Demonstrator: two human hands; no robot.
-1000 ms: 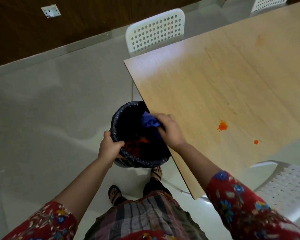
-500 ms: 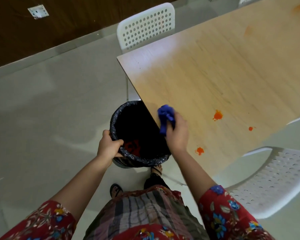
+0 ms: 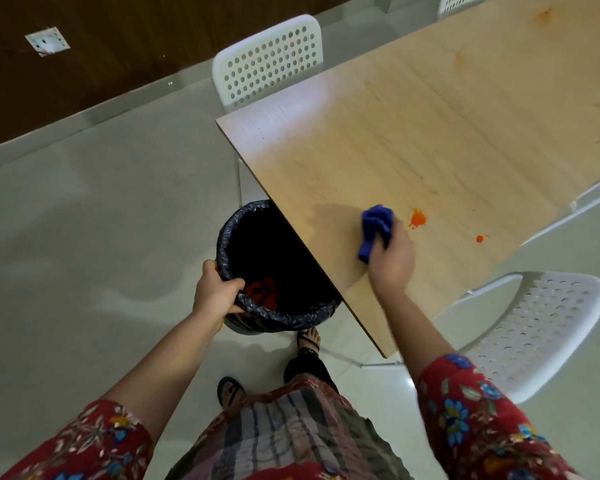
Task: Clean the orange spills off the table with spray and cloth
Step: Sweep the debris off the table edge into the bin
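My right hand (image 3: 392,258) grips a crumpled blue cloth (image 3: 374,230) over the wooden table (image 3: 395,140), near its front-left edge. Just right of the cloth lies an orange spill (image 3: 417,218), and a smaller orange spot (image 3: 479,239) lies further right. Faint orange smears (image 3: 459,58) mark the far part of the tabletop. My left hand (image 3: 215,289) grips the rim of a black-lined bin (image 3: 291,317) held beside the table edge, with orange-red waste at its bottom. No spray bottle is in view.
A white perforated chair (image 3: 267,60) stands at the table's far end and another white chair (image 3: 541,327) at the near right. My feet (image 3: 307,341) in sandals stand on the pale tiled floor (image 3: 84,237) under the bin. A dark wooden wall (image 3: 84,46) runs behind.
My right hand has carried the blue cloth from over the bin onto the table, toward the orange spill. The orange spot near the table edge is hidden by my hand. The left hand still holds the bin.
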